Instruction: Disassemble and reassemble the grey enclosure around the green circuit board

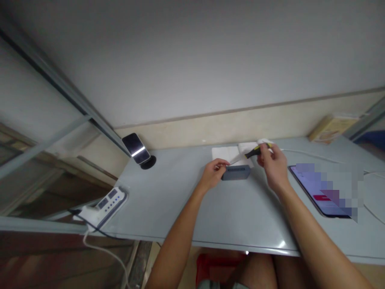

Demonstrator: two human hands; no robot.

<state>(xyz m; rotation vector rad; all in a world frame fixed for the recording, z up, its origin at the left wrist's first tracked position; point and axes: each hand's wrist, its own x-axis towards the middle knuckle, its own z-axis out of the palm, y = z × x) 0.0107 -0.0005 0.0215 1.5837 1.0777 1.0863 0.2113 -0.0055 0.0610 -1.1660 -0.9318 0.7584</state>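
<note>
Near the middle of the table, a dark grey box-shaped device [236,173] with a row of vent slots stands on its edge. My left hand [214,172] grips its left end, with thumb and fingers closed near the top corner. My right hand [273,163] is wrapped round the black and yellow handle of a screwdriver [252,153]. Its thin shaft slants down to the left, and the tip is close to my left fingertips at the device's top edge. Whether the tip touches the device I cannot tell. White paper [225,153] lies flat behind the device.
A phone [136,147] leans on a round black stand at the back left. A white power strip [105,206] sits at the left edge with cables. To the right lies a large tablet [313,192], partly blurred out. A yellowish box [332,128] stands by the back wall.
</note>
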